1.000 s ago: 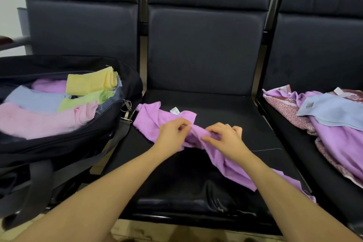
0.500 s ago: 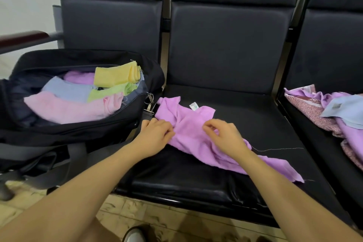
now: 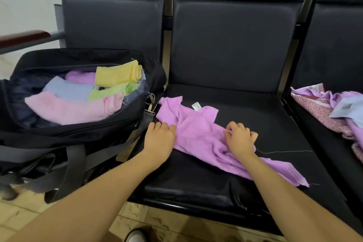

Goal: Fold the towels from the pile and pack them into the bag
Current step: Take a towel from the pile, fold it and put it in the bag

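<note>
Head view looks down on a row of black padded seats, and the middle seat [image 3: 225, 179] carries the purple towel [image 3: 198, 131] I am working on. It lies crumpled and stretched diagonally, one end near the bag, the other trailing toward the seat's front right corner, with a small white label [image 3: 195, 106] showing at its far edge.

My left hand [image 3: 160, 139] rests at the towel's left edge, fingers bent down onto the cloth; whether they grip it or only press it I cannot tell. My right hand [image 3: 240, 139] lies on the middle of the towel with its fingers curled, pinching a fold of the fabric. A loose thread [image 3: 284, 151] runs off to the right from under that hand.

On the left seat sits the open black bag [image 3: 59, 135], just beside the towel. Inside it lie folded towels: a pink one [image 3: 64, 108] in front, a blue one [image 3: 66, 89] behind it, a green one [image 3: 110, 91], a yellow one [image 3: 115, 73] on top, and another purple one at the back.

On the right seat lies the pile [image 3: 334, 110] of unfolded cloths, purple, patterned and blue, well apart from my hands.
</note>
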A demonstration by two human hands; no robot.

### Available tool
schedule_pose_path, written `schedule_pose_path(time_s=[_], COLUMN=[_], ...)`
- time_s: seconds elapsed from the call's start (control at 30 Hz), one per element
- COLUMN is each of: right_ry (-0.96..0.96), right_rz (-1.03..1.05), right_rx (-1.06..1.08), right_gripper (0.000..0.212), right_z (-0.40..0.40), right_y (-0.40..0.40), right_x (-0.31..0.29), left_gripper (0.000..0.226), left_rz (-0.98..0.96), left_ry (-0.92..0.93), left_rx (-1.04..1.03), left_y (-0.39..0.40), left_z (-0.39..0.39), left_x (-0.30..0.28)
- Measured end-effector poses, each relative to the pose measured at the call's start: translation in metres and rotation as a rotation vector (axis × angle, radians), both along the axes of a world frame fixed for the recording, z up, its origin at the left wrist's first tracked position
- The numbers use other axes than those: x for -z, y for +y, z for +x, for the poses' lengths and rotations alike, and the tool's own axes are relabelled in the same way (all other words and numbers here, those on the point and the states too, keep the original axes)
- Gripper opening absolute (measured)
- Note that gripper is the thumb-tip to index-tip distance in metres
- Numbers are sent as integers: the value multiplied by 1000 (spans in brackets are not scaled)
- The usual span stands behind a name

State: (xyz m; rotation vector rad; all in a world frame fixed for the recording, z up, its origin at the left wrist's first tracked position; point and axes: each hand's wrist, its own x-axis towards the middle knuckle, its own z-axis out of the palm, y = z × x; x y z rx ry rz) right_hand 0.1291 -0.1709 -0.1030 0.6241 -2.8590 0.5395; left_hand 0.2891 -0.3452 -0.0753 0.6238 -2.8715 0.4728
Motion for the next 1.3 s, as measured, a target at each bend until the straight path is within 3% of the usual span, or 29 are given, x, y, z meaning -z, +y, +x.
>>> schedule_pose_path(time_s=[0.2, 0.33, 0.43, 0.53, 0.6, 0.67, 0.73, 0.77, 0.83, 0.87, 0.93, 1.0, 1.1, 1.3], right_ry=[19, 145, 282, 577, 626, 589, 425, 295, 142, 147, 242, 223, 60, -62], right_rz=[-399, -626, -726, -523, -267, -23, 169, 204, 133, 28, -119, -68, 93, 21], right_rx=[-138, -153, -119, -213, -284, -428, -665, -720, -662, -568, -370, -241, -119, -127], right_gripper=[12, 7, 6, 12, 13, 21, 17, 29, 60, 60, 38, 27, 54, 47], right_z=[12, 25, 32, 36, 39, 48, 56, 59, 64, 62, 55, 52, 52, 59], right_y=[18, 33, 46, 51, 47, 40, 39, 40, 43, 45, 51, 57, 62, 55], right_x=[-35, -85, -111, -115, -101, -80, -62, -57, -54, -54, -53, -51, -39, -29], left_gripper=[46, 38, 18, 18, 19, 16, 14, 13, 12, 11, 9, 9, 11, 23], left_rz=[-26, -34, 82, 206, 331, 461, 576, 601, 636, 667, 717, 725, 748, 717], left_ry=[197, 338, 394, 454, 412, 349, 311, 285, 230, 220, 227, 237, 284, 185], left_rx=[111, 117, 64, 82, 84, 91, 87, 99, 168, 214, 287, 322, 382, 343], left_y=[4, 11, 14, 16, 16, 16, 15, 14, 11, 10, 9, 12, 15, 31], left_z=[-3, -9, -15, -17, -17, -15, -12, -10, -8, -7, -6, -6, -5, -7], left_x=[-28, -67, -85, -89, -83, -72, -62, -58, -51, -49, -44, -42, -37, -22])
